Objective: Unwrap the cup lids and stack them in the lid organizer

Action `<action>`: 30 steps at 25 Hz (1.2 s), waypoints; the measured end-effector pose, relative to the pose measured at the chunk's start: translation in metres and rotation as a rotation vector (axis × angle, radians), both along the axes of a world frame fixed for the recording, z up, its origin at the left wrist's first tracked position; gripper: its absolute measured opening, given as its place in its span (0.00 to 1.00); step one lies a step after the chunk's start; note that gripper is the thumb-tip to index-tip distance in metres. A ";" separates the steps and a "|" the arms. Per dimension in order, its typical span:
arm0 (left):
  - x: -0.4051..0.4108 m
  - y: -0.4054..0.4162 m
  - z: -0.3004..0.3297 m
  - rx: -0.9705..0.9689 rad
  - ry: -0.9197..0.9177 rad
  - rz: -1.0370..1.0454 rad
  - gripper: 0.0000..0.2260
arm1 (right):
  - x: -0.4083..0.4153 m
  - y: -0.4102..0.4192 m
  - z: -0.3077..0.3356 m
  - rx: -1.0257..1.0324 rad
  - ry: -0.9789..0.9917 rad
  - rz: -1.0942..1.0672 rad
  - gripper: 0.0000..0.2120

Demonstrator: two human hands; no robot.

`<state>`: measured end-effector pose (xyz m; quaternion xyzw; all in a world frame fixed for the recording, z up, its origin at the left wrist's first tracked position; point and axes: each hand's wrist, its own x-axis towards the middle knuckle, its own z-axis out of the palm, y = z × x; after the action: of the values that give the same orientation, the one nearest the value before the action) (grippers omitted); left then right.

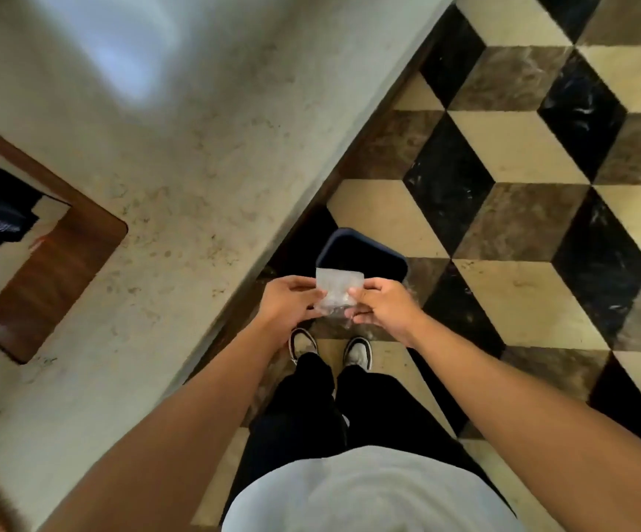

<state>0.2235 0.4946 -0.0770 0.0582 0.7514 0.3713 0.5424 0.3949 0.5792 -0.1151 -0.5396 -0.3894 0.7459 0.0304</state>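
Note:
A clear, crumpled plastic wrapper (337, 291) is held between both hands over the floor. My left hand (287, 303) pinches its left edge. My right hand (378, 307) grips its right side with curled fingers. Right below and beyond the wrapper stands a dark blue bin (363, 252) with its mouth open upward. No cup lids or lid organizer show in this view.
A pale stone counter (165, 178) runs diagonally on the left, with a wooden-edged opening (61, 263) cut into it. The floor (522, 167) has a black, tan and cream cube pattern. My shoes (357, 351) stand just behind the bin.

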 end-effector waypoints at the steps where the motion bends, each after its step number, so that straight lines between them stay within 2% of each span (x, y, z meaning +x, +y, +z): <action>1: 0.004 0.013 -0.016 -0.017 0.014 -0.029 0.08 | 0.004 0.004 -0.009 -0.027 -0.019 -0.069 0.11; 6: 0.020 0.066 -0.112 -0.128 0.074 -0.178 0.11 | 0.019 0.027 -0.088 -0.117 -0.135 -0.259 0.09; 8: 0.021 0.087 -0.168 -0.144 0.111 -0.268 0.11 | 0.022 0.040 -0.144 -0.125 -0.188 -0.346 0.09; 10: 0.021 0.103 -0.227 -0.151 0.168 -0.344 0.09 | 0.024 0.052 -0.198 -0.156 -0.215 -0.431 0.04; 11: 0.022 0.111 -0.254 -0.157 0.196 -0.370 0.08 | 0.022 0.057 -0.222 -0.172 -0.233 -0.451 0.02; 13: 0.027 0.125 -0.298 -0.171 0.220 -0.419 0.09 | 0.020 0.066 -0.266 -0.174 -0.252 -0.455 0.09; 15: 0.032 0.138 -0.341 -0.177 0.235 -0.471 0.10 | 0.017 0.074 -0.308 -0.158 -0.257 -0.466 0.11; 19: 0.038 0.152 -0.419 -0.200 0.281 -0.576 0.11 | 0.009 0.086 -0.396 -0.163 -0.275 -0.452 0.06; 20: 0.038 0.153 -0.433 -0.212 0.302 -0.597 0.12 | 0.008 0.087 -0.412 -0.180 -0.273 -0.449 0.05; 22: 0.036 0.152 -0.454 -0.245 0.312 -0.599 0.15 | 0.005 0.089 -0.439 -0.216 -0.301 -0.414 0.13; 24: 0.036 0.149 -0.472 -0.259 0.297 -0.631 0.19 | 0.004 0.087 -0.457 -0.219 -0.347 -0.365 0.17; 30: 0.037 0.149 -0.478 -0.224 0.279 -0.657 0.25 | 0.006 0.082 -0.463 -0.136 -0.463 -0.352 0.18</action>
<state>0.2601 0.6437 -0.5549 0.2864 0.7954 0.0814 0.5278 0.4014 0.6612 -0.5779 -0.7553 -0.2356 0.6107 0.0334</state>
